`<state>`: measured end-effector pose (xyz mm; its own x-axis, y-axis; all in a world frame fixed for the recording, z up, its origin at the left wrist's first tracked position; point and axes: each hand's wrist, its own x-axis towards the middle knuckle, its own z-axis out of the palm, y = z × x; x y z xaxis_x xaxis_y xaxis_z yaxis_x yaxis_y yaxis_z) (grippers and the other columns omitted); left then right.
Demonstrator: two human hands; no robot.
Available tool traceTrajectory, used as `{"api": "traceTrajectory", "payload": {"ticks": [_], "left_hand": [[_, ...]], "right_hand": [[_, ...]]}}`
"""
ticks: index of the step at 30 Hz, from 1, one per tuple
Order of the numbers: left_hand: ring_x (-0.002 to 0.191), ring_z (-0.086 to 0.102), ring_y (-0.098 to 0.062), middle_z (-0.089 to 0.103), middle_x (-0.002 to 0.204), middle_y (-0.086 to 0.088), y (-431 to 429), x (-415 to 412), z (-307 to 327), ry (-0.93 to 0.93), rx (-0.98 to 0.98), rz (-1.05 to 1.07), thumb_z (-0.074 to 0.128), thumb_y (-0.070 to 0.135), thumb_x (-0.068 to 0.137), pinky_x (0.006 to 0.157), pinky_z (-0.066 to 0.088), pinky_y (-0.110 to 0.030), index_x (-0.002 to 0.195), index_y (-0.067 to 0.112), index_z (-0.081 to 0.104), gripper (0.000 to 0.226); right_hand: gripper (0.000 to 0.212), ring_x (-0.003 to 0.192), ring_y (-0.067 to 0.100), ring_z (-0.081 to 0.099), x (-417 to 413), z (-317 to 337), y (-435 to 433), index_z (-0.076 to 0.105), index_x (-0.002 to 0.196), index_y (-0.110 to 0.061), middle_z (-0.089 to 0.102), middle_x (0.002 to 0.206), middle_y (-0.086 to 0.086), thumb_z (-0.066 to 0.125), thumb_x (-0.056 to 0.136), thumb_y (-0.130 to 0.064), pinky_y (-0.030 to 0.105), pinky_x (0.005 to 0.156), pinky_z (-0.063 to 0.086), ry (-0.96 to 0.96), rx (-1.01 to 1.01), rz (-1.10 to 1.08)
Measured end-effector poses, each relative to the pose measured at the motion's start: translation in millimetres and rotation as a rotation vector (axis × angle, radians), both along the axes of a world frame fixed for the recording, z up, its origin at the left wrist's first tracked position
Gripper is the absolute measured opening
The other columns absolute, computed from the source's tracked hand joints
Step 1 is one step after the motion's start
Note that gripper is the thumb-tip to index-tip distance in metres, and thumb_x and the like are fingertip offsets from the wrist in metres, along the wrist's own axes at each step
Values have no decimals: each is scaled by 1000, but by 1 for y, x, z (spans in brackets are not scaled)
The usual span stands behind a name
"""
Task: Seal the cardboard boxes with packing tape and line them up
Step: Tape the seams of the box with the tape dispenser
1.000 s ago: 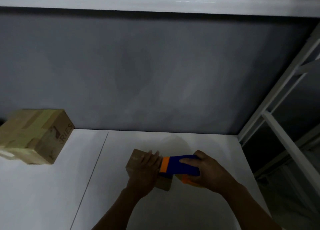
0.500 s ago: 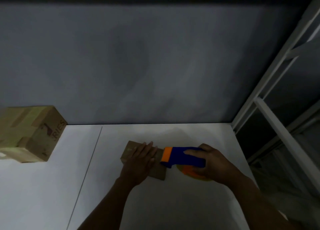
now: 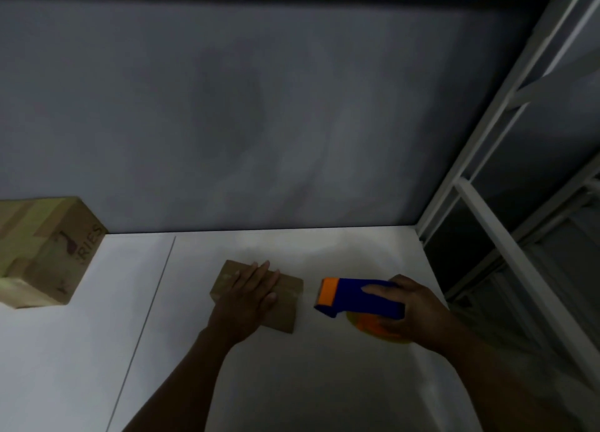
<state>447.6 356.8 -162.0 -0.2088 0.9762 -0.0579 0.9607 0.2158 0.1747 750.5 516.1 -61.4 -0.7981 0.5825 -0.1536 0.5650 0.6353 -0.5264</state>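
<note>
A small brown cardboard box point(image 3: 287, 305) lies on the white table point(image 3: 81, 350) near the middle. My left hand point(image 3: 251, 297) rests flat on top of it with straight fingers, covering most of its lid. To the right, my right hand point(image 3: 412, 308) grips a blue and orange tape dispenser point(image 3: 357, 297), held just clear of the box's right end. An orange tape roll point(image 3: 370, 327) shows under the dispenser. A larger taped cardboard box point(image 3: 45, 249) with printed letters stands at the far left.
A grey wall point(image 3: 259, 106) rises behind the table. White metal shelving frames point(image 3: 506, 236) stand past the table's right edge. A thin seam point(image 3: 152, 308) runs across the tabletop left of the small box.
The dispenser has pulled rightwards off the small box and now hangs apart from it. My left hand stayed pressed on the box. The camera view shifted slightly.
</note>
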Motion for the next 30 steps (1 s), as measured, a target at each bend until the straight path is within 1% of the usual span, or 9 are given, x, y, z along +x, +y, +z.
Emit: {"api": "traceTrajectory", "payload": {"ticks": [3, 7, 12, 15, 17, 19, 25, 28, 30], "left_hand": [[137, 35, -30, 38, 150, -9, 2, 3, 1, -3, 2, 5, 14, 51, 101, 112, 24, -45, 146, 22, 34, 57], [143, 19, -34, 34, 150, -10, 13, 13, -1, -22, -99, 64, 7, 66, 94, 108, 23, -64, 146, 27, 35, 71], [125, 39, -44, 47, 128, -18, 28, 39, 9, 33, -106, 188, 5, 68, 91, 88, 41, -70, 143, 29, 31, 70], [143, 11, -42, 26, 152, -17, 28, 33, -2, 3, -117, 215, -16, 82, 72, 107, 16, -69, 148, 44, -4, 86], [145, -7, -37, 8, 158, -11, 28, 36, -5, -6, -105, 247, -28, 84, 57, 110, 6, -65, 147, 48, -8, 99], [145, -13, -35, 1, 159, -7, 29, 39, 2, 8, -114, 235, -32, 83, 52, 110, 4, -64, 146, 49, -10, 102], [144, 9, -42, 26, 154, -15, 28, 37, 7, -1, -119, 217, -11, 83, 74, 105, 14, -72, 148, 44, 15, 88], [136, 31, -45, 45, 142, -17, 28, 36, 9, -1, -151, 216, 6, 77, 85, 95, 26, -76, 144, 41, 30, 74], [130, 41, -46, 53, 134, -17, 28, 34, 5, 26, -159, 211, 14, 74, 88, 89, 32, -76, 140, 40, 36, 65]], "right_hand": [[67, 109, 6, 44, 0, -10, -3, 44, 137, -34, 43, 121, -6, 76, 78, -27, 1, 89, 28, -52, 67, 48], [66, 114, 13, 48, -3, -18, -9, 41, 140, -33, 43, 126, 0, 72, 81, -29, 11, 97, 34, -74, 76, 44], [61, 108, 13, 50, -4, -29, -14, 37, 142, -38, 43, 124, 0, 62, 87, -43, 5, 86, 26, -115, 175, 74], [59, 104, 22, 54, -6, -40, -18, 37, 142, -38, 47, 121, 6, 61, 88, -42, 19, 86, 41, -130, 201, 88], [58, 102, 26, 54, -11, -45, -24, 35, 143, -38, 48, 121, 9, 59, 90, -42, 27, 87, 46, -172, 204, 79], [57, 103, 28, 53, -18, -48, -28, 32, 144, -40, 46, 123, 10, 55, 92, -42, 31, 89, 45, -186, 220, 65], [59, 108, 28, 48, -25, -50, -33, 26, 144, -45, 48, 121, 8, 51, 91, -48, 35, 86, 45, -238, 321, 69], [71, 76, 21, 56, -22, -52, -26, 51, 131, -43, 58, 83, 1, 74, 66, -59, 28, 55, 46, -297, 432, 154], [75, 67, 18, 53, -21, -49, -22, 53, 130, -40, 56, 76, 0, 75, 61, -60, 24, 56, 37, -343, 469, 207]]}}
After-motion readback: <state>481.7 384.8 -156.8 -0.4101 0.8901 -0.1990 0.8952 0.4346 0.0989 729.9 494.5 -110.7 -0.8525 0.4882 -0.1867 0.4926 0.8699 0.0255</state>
